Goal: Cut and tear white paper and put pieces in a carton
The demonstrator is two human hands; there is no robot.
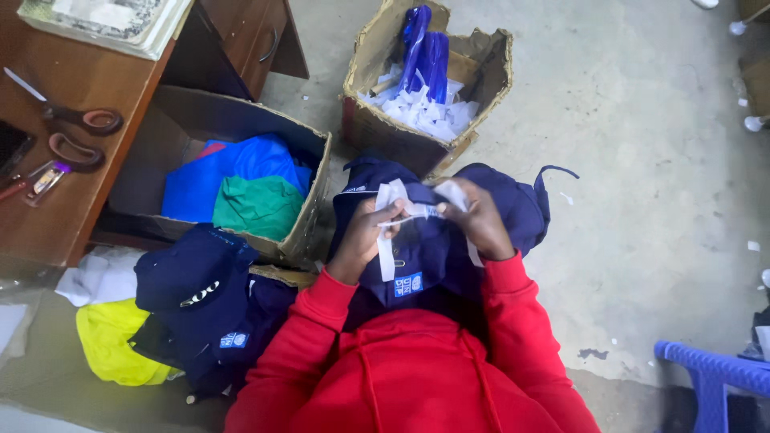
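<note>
Over the lap, left hand [365, 228] and right hand [479, 218] each grip-pinch white paper strip [413, 210] against navy cap [421, 248].

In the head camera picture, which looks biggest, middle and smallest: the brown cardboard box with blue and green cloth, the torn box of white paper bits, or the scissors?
1. Brown cardboard box with blue and green cloth.
2. Torn cardboard box of white paper bits, somewhat smaller.
3. Brown-handled scissors, smallest.

Both hands, left hand [365, 232] and right hand [481, 218], grip a white strip [405, 210] on a navy cap [425, 248].
</note>
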